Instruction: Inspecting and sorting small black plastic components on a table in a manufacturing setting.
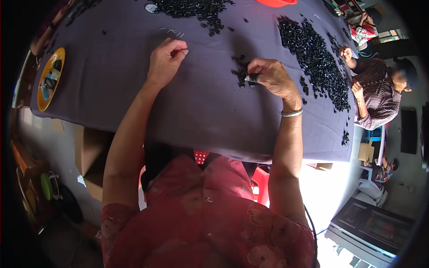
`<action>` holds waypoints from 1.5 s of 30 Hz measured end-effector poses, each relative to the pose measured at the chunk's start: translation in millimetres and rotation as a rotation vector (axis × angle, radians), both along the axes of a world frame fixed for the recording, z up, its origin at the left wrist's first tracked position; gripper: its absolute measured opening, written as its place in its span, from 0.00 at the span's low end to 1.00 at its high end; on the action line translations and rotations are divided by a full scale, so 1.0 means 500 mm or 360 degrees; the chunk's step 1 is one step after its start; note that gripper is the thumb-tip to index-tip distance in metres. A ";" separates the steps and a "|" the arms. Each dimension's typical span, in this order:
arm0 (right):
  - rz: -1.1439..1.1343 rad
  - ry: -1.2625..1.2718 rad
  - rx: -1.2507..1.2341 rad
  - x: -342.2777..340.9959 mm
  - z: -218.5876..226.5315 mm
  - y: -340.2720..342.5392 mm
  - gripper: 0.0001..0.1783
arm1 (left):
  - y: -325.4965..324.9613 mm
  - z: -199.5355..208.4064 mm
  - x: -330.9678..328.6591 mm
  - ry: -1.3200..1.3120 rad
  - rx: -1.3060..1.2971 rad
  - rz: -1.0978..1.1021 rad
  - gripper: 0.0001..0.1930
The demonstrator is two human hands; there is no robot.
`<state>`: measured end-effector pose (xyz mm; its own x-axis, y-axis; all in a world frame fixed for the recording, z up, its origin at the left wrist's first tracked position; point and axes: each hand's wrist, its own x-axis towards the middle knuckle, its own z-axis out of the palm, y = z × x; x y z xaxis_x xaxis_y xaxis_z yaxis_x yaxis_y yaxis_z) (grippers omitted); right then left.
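Observation:
My left hand (166, 63) is raised over the grey cloth, thumb and forefinger pinched together. Whatever may be between those fingertips is too small to make out. To its right, my right hand (273, 79) bends over a little cluster of small black pieces (241, 72). Its thumb and fingers are closed around a small black piece (254, 78) with a pale glint at one end. A light-coloured bangle (292, 113) circles the right wrist. Several thin pale slivers (172, 31) lie on the cloth just beyond my left hand.
Large heaps of black pieces lie at the far middle (192, 10) and right (315, 58) of the table (201, 120). A yellow plate (41, 99) with small items is at the left edge, a red basin (277, 2) at the far side. A co-worker (377, 91) sits at right.

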<state>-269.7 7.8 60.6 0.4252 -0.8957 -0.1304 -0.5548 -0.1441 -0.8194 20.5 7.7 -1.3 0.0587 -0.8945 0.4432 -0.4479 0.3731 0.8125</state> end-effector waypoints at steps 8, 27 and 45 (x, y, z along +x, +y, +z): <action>-0.0154 0.0038 -0.0174 0.018 -0.036 -0.032 0.10 | -0.001 -0.010 0.007 -0.0053 0.0007 -0.0009 0.05; -0.0341 0.0177 -0.1016 0.052 -0.073 -0.015 0.20 | 0.000 -0.001 0.000 -0.0019 0.0027 0.0000 0.04; -0.0388 0.0192 -0.0922 0.065 -0.075 0.003 0.13 | 0.009 -0.005 0.001 -0.0078 0.0018 0.0018 0.05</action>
